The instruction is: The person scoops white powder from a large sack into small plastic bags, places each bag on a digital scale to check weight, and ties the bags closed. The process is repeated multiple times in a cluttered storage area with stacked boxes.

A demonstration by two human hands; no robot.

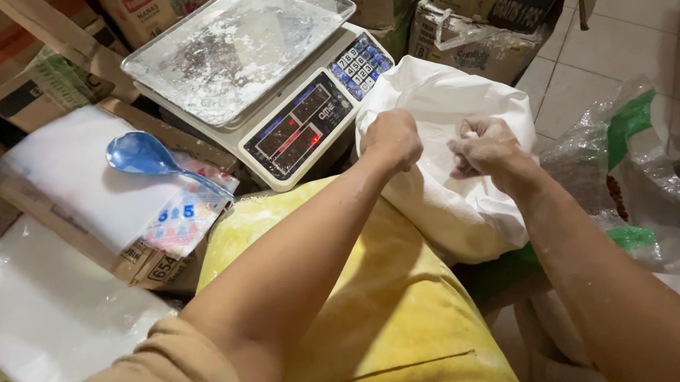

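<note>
White sack (460,210), one, has its mouth pinched in the grip of both left hand (392,138) and right hand (486,147).

scale (283,99) | floury tray (232,44) | blue spoon (141,155) | cartons (143,3)

Bare forearms, white powder dusting left hand (391,138) and right hand (486,149); tan sleeve (170,352) near left; yellow garment (396,313) over lap.
</note>
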